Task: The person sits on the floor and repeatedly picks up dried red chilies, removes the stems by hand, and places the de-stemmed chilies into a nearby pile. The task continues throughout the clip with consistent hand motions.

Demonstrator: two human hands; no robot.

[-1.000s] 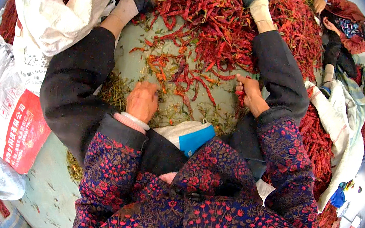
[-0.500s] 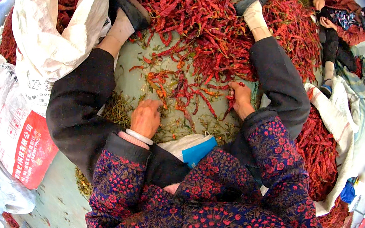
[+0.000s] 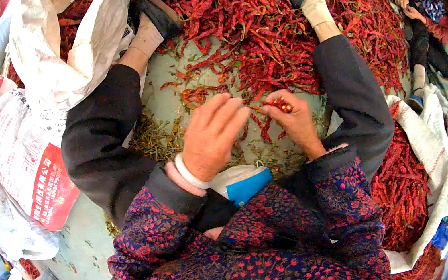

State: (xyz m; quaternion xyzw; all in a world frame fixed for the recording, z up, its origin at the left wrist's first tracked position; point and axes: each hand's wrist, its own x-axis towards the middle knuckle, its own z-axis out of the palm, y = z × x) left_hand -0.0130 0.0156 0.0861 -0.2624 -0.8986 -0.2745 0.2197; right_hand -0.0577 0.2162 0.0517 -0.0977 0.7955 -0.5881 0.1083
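My right hand [image 3: 296,122] is closed around a small bunch of dried red chili peppers [image 3: 280,104], raised over the floor between my legs. Their pale ends show at the top of the fist. Close beside it is my left hand [image 3: 213,134], back upward, with fingers bent together at the tips. A thin orange-red piece [image 3: 254,108] lies between the two hands; the left thumb and whatever the fingertips pinch are hidden. Loose dried chilies [image 3: 199,94] lie scattered on the floor just beyond, leading up to a big red chili heap [image 3: 242,21].
An open white woven sack [image 3: 46,50] holding chilies stands at left, with a red-and-white printed sack [image 3: 28,169] nearer me. Stem scraps [image 3: 154,138] lie by my left leg. On the right is a chili-filled white sack [image 3: 431,130]. Another person's hand [image 3: 413,13] shows at far right.
Both hands have lifted off the floor and come together; the left moved right, the right moved slightly up and left. The chilies in the right fist now show plainly. The view has shifted slightly.
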